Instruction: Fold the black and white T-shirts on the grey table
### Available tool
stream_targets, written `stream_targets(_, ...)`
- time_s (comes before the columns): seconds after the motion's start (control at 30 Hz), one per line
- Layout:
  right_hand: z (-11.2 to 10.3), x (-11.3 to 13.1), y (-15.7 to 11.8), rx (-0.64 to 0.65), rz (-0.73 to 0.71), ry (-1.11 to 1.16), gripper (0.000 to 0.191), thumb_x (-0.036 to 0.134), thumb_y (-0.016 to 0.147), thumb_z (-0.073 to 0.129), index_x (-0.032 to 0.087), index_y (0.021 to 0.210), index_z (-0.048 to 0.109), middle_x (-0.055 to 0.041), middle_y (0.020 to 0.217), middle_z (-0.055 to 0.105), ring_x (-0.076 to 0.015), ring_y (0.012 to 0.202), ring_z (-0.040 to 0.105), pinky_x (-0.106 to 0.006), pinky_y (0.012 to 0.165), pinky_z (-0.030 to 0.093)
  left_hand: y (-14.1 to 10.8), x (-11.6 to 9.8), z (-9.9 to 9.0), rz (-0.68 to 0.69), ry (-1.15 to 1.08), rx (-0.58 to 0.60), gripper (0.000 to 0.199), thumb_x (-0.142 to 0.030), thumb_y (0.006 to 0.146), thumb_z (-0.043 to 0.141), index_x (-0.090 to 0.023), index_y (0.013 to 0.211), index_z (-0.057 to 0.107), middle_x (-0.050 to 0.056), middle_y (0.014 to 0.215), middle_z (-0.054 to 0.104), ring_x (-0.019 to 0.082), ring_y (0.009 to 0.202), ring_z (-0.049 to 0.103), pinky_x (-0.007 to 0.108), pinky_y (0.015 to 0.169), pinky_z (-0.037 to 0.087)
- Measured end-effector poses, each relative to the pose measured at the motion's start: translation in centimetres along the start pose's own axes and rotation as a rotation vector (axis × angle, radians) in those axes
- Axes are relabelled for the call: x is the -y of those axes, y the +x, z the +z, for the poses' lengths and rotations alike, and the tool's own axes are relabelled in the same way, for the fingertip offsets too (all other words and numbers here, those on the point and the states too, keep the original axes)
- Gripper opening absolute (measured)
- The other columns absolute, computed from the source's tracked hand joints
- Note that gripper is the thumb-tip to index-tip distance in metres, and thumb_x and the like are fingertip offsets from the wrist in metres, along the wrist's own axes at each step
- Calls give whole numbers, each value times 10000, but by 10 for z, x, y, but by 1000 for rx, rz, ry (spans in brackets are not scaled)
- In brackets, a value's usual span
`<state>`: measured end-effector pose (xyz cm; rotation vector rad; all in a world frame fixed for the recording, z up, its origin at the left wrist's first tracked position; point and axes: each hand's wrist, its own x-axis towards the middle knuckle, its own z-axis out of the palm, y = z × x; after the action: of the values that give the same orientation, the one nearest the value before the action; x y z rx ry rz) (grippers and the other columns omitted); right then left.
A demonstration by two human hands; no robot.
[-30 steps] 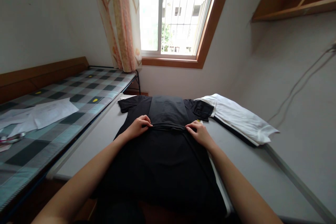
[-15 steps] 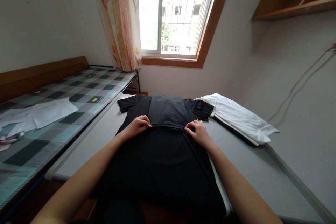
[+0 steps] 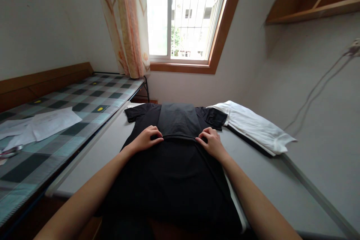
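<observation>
A black T-shirt [image 3: 168, 176] lies spread over a light grey table, its short sleeves toward the window. On its upper middle rests a dark grey panel [image 3: 179, 120] with a straight near edge. My left hand [image 3: 149, 137] pinches the cloth at the left end of that edge. At the right end, my right hand [image 3: 210, 141] pinches the cloth between thumb and fingers. The edge runs straight between both hands.
White folded garments [image 3: 253, 125] with something black beneath lie at the table's [image 3: 264, 183] back right. On the left, a checkered mattress [image 3: 64, 120] holds papers [image 3: 53, 123]. A curtain [image 3: 131, 26] hangs beside the window; a wooden shelf [image 3: 332, 13] is at upper right.
The view has shifted slightly. My two hands stay at the edge of the panel, with their grip barely changed.
</observation>
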<state>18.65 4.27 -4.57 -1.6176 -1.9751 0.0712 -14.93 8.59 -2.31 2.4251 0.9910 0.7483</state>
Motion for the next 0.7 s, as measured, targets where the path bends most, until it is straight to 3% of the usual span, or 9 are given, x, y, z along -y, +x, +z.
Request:
stream_targets(0.1,2,3,0,-24,23,-33,292,432,915,512,222,802,682,-88,1004,583,-239,965,523,-386,860,390,2,-2,8,-142,18,-93,205,-310,875,591,-204,1039,651,12,827,596,155,775,560,290,759,457)
stream_targets(0.2,4,8,0,-46,90,-104,299,429,919,502,213,788,662,-88,985,589,-247,961,531,-380,833,377,3,0,14,-221,35,-170,249,-311,811,659,-185,1024,633,-2,814,537,132,680,529,265,675,453)
stream_targets(0.3,4,14,-1,-86,196,-194,271,456,882,560,207,937,653,-96,997,599,-267,976,541,-380,827,367,2,3,13,-363,67,-241,425,-390,733,736,-164,1075,624,12,834,552,142,661,548,275,657,463)
stream_targets(0.43,1,20,-1,-46,318,-231,444,508,836,610,175,1130,610,-130,1058,623,-289,992,572,-378,810,381,5,3,11,-527,44,-176,611,-408,678,778,-149,1200,596,49,867,625,191,742,612,300,707,484)
stream_targets(0.6,-4,14,8,100,416,-129,486,570,807,615,164,1073,646,-125,977,680,-278,932,631,-352,763,423,14,0,14,-653,-237,-196,687,-158,595,792,-178,1251,590,129,1224,565,206,926,619,274,721,517)
stream_targets(0.7,-4,4,17,167,464,-42,524,579,740,675,164,1060,651,-120,978,694,-274,906,647,-333,722,441,18,-5,10,-667,-388,-207,655,-140,610,769,-206,1239,600,117,1246,567,210,1005,604,244,714,512)
